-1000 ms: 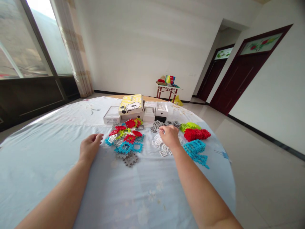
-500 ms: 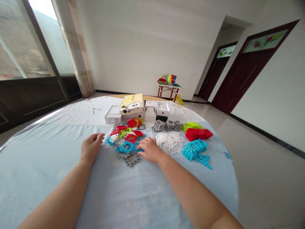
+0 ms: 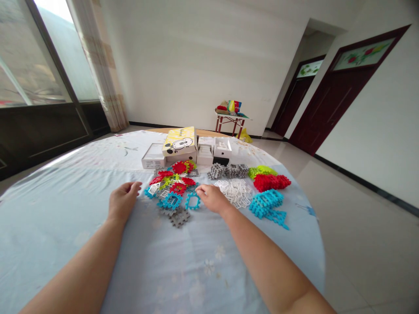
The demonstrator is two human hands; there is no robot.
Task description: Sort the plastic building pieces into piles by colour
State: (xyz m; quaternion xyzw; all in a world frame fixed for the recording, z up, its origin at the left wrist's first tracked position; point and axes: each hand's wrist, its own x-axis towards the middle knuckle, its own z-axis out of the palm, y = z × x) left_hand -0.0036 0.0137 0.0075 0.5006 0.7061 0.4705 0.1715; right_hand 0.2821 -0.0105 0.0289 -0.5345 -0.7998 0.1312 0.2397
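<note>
On the left, my left hand (image 3: 124, 199) rests on the cloth with its fingers curled in and nothing visible in them. It lies apart from a mixed pile of plastic interlocking building pieces. My right hand (image 3: 212, 197) is at the pile's right side, its fingertips pinched together; what they hold, if anything, is hidden. Just beside those fingertips lies a blue square frame piece (image 3: 187, 202). The pile also has another blue piece (image 3: 172, 201), a red frame piece (image 3: 177, 189), a red gear-edged piece (image 3: 180, 167) and grey pieces (image 3: 179, 217).
Sorted heaps lie to the right: white window pieces (image 3: 237, 193), grey pieces (image 3: 236, 170), green pieces (image 3: 260, 170), red pieces (image 3: 272, 182) and blue pieces (image 3: 266, 203). Behind stand a yellow cartoon box (image 3: 179, 141) and white boxes (image 3: 153, 157). A cloth covers the round table (image 3: 157, 270).
My right hand has drawn its fingers into a pinch and shifted slightly up and right, uncovering the blue frame piece. My left hand has barely moved.
</note>
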